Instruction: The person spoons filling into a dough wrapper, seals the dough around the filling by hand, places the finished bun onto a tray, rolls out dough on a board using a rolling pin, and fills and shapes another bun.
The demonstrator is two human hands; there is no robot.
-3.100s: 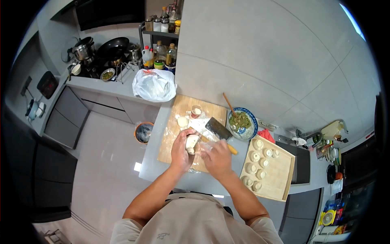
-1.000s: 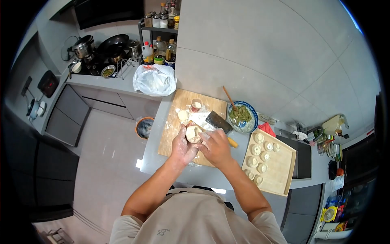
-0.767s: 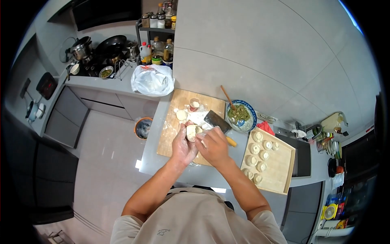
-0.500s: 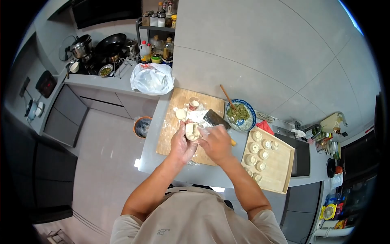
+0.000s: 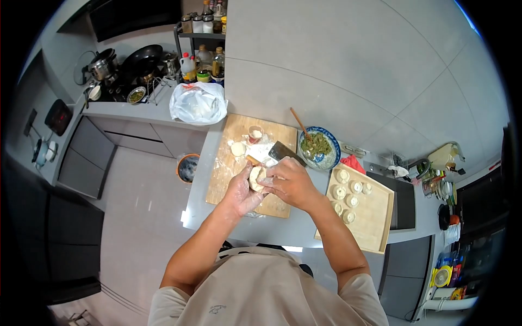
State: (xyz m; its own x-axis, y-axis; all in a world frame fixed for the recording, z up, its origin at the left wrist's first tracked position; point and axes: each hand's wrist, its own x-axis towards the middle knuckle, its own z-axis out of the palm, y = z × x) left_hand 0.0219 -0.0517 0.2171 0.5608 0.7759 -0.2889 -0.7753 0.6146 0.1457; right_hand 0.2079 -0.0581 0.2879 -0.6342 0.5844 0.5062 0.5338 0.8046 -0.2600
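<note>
Above the front part of the floured wooden board (image 5: pixel 220 179), my left hand (image 5: pixel 239 190) cups a pale piece of dough (image 5: pixel 256 178). The fingers of my right hand (image 5: pixel 291 182) pinch the right edge of the same dough. Behind my hands, a dark cleaver (image 5: pixel 286 152) lies across the board's right side, and part of a rolling pin (image 5: pixel 252 160) shows. A flat round of dough (image 5: pixel 238 148) and a small cup (image 5: pixel 255 133) are farther back on the board.
Right of the board stands a blue-and-white bowl (image 5: pixel 334 154) of green filling with a wooden-handled utensil. A wooden tray (image 5: pixel 375 223) holds several round dough pieces. A white plastic bag (image 5: pixel 198 103) sits at the back left; a bucket (image 5: pixel 187 168) stands on the floor.
Both hands stay on the dough while my right fingers work along its edge and shift slightly. The view has moved, so the board and bowl appear a little farther left and higher.
</note>
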